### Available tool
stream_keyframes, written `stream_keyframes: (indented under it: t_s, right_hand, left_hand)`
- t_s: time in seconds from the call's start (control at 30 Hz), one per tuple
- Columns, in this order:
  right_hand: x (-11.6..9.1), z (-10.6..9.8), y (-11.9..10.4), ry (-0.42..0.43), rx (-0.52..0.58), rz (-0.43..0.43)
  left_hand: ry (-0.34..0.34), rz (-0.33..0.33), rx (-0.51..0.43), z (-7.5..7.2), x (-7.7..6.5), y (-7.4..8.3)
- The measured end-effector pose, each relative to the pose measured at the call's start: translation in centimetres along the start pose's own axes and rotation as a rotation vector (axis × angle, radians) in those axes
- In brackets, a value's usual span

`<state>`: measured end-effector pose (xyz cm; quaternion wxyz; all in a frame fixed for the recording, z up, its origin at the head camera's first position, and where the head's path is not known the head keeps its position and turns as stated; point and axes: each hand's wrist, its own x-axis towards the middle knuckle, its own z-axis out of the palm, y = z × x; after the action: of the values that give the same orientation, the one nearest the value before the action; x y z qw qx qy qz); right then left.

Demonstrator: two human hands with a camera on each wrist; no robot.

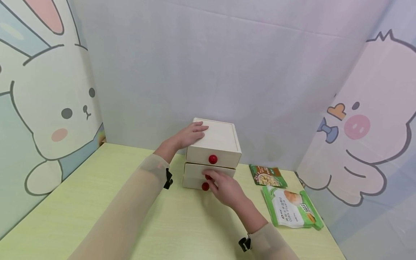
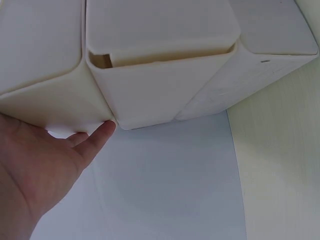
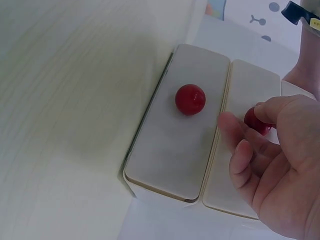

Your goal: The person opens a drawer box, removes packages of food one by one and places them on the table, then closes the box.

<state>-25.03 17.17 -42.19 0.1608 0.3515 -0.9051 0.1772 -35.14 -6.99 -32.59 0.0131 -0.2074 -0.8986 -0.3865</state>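
A small white drawer cabinet (image 1: 222,135) with three stacked drawers stands against the back curtain. My left hand (image 1: 189,135) rests on its top at the left side, fingers extended. Between thumb and fingers, my right hand (image 1: 227,188) pinches the red knob (image 3: 254,121) of the middle drawer, best seen in the right wrist view. Above it is the top drawer's red knob (image 1: 212,159). Below, the bottom drawer's red knob (image 3: 190,99) is untouched, close to the right fingertips. In the left wrist view, a narrow gap (image 2: 172,56) shows in the cabinet's middle section.
To the cabinet's right lies a brown and green food packet (image 1: 268,176). Nearer me is a green and white corn starch bag (image 1: 290,207). Both lie on the pale yellow-green table (image 1: 175,224). Printed curtains (image 1: 156,72) close in the back and sides.
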Motion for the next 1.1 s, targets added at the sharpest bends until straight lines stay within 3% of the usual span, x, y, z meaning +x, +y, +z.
stream_keyframes:
  t_s: [0.8, 1.1]
  right_hand:
    - [0.66, 0.05, 0.53, -0.013, 0.004, 0.034]
    - [0.54, -0.41, 0.69, -0.073, 0.059, 0.009]
  left_hand:
    - [0.003, -0.007, 0.006, -0.20, -0.10, 0.31]
    - [-0.004, -0.004, 0.004, -0.24, -0.21, 0.32]
